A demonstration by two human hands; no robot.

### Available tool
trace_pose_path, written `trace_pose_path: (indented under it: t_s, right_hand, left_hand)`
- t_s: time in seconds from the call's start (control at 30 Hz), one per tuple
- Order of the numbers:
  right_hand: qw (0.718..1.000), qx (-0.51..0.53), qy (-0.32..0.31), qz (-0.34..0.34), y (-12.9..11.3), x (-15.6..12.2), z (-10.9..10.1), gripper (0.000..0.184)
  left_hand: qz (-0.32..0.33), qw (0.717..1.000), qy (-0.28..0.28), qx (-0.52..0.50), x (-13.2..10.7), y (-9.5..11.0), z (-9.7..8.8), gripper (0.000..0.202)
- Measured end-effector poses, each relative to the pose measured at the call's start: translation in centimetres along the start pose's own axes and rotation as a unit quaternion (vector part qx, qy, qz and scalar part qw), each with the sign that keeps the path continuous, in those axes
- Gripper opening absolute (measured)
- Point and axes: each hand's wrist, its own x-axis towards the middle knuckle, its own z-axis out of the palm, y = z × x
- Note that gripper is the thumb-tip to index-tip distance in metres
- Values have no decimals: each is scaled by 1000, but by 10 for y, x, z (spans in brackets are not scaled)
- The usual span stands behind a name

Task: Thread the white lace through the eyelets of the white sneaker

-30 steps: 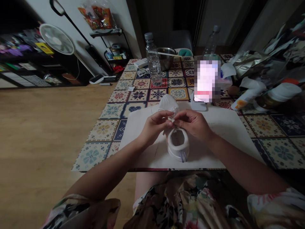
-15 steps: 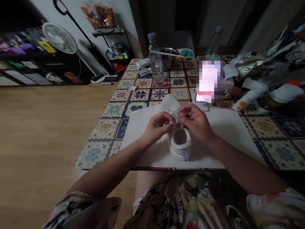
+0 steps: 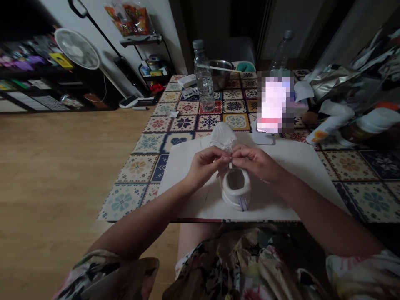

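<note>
A white shoe (image 3: pixel 236 192) with a purple mark at its heel rests on a white sheet (image 3: pixel 184 166), toe pointing away from me. Over its tongue, my left hand (image 3: pixel 208 163) pinches the white shoelace (image 3: pixel 227 146) between thumb and fingers. My right hand (image 3: pixel 254 161) meets it from the other side, thumb and forefinger also closed on the lace. The fingertips of both hands nearly touch above the shoe opening. Much of the lacing is hidden behind the fingers.
A water bottle (image 3: pixel 203 79) stands beyond the shoe, near a metal bowl (image 3: pixel 221 77). A blurred-out lit phone (image 3: pixel 272 104) is propped on a stand (image 3: pixel 264 137). To the right lie a white tube (image 3: pixel 326 125) and a lidded tub (image 3: pixel 368 125). Patterned cloth covers the table.
My right hand has lowered and its fingers have closed in toward my left hand's fingertips. The left hand has barely shifted. The shoe stays in place.
</note>
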Motion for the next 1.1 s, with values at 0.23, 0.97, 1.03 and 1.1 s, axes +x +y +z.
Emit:
trace_pose_path:
  t_s: [0.23, 0.97, 1.03, 1.1]
  right_hand:
    - [972, -165, 84, -142, -6, -4, 9, 8]
    - [968, -88, -145, -183, -16, -5, -19, 21]
    - [970, -80, -148, -176, -17, -5, -19, 20]
    - [978, -68, -127, -153, -16, -6, -20, 20]
  left_hand:
    - [7, 999, 10, 33, 1, -2, -2, 34]
    - [61, 975, 53, 207, 25, -16, -24, 23]
    - [57, 978, 43, 194, 24, -15, -25, 25]
    - [55, 980, 41, 185, 24, -13, -27, 26]
